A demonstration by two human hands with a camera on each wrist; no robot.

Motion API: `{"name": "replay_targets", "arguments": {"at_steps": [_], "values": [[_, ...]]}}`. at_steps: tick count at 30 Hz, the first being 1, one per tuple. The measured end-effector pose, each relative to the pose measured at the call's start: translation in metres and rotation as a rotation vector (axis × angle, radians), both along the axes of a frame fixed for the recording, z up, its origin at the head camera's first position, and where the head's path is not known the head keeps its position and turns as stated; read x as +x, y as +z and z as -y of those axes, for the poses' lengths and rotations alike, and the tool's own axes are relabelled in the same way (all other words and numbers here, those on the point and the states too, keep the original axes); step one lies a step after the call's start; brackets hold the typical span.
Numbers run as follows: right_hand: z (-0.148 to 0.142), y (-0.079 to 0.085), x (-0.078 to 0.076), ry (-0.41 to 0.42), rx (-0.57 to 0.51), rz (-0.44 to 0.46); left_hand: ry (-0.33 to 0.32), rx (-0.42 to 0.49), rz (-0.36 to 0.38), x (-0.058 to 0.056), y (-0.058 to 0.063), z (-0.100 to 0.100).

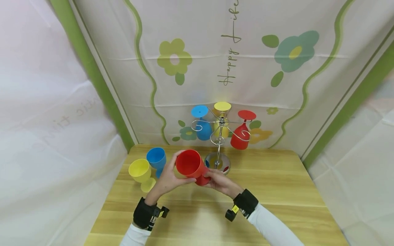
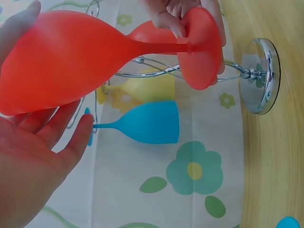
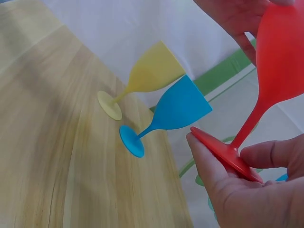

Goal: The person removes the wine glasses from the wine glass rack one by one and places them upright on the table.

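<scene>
A red plastic goblet (image 1: 189,164) is held up over the table between both hands, its bowl tilted with the mouth toward the head camera. My left hand (image 1: 168,179) grips the bowl, thumb on one side and fingers on the other, as the left wrist view shows. With thumb and fingers my right hand (image 1: 222,182) pinches the round foot (image 3: 225,152) of the same goblet. Just behind the hands stands a chrome goblet rack (image 1: 220,147). From its arms hang upside down a blue goblet (image 1: 204,130), a yellow goblet (image 1: 222,107) and another red goblet (image 1: 240,136).
Upright on the wooden table (image 1: 261,198), left of my left hand, stand a second yellow goblet (image 1: 140,171) and a second blue goblet (image 1: 157,158). A flower-printed cloth (image 1: 197,68) hangs behind the table, with pale cloth on both sides.
</scene>
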State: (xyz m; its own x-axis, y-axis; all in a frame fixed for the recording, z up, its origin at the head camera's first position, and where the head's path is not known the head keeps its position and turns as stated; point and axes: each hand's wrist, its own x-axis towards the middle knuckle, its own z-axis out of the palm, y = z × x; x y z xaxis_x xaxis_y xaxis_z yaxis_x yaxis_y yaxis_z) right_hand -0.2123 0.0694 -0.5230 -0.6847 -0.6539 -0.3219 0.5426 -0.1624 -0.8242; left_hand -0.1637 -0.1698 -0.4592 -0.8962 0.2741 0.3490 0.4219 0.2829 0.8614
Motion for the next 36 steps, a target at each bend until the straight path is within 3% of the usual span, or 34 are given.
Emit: {"name": "replay_targets", "arguments": {"at_steps": [10, 16, 24, 36], "values": [[-0.002, -0.004, -0.001, 0.003, 0.037, -0.022, -0.005, 0.04, 0.023, -0.001, -0.002, -0.001], [-0.006, -0.009, -0.004, -0.004, 0.104, -0.054, 0.035, 0.042, 0.042, 0.0, -0.004, 0.005], [-0.018, -0.016, -0.004, 0.028, 0.14, -0.089, 0.066, 0.104, -0.001, -0.006, -0.02, 0.025], [-0.031, -0.029, 0.0, 0.023, 0.131, -0.071, 0.32, 0.102, 0.166, -0.003, -0.059, 0.068]]}}
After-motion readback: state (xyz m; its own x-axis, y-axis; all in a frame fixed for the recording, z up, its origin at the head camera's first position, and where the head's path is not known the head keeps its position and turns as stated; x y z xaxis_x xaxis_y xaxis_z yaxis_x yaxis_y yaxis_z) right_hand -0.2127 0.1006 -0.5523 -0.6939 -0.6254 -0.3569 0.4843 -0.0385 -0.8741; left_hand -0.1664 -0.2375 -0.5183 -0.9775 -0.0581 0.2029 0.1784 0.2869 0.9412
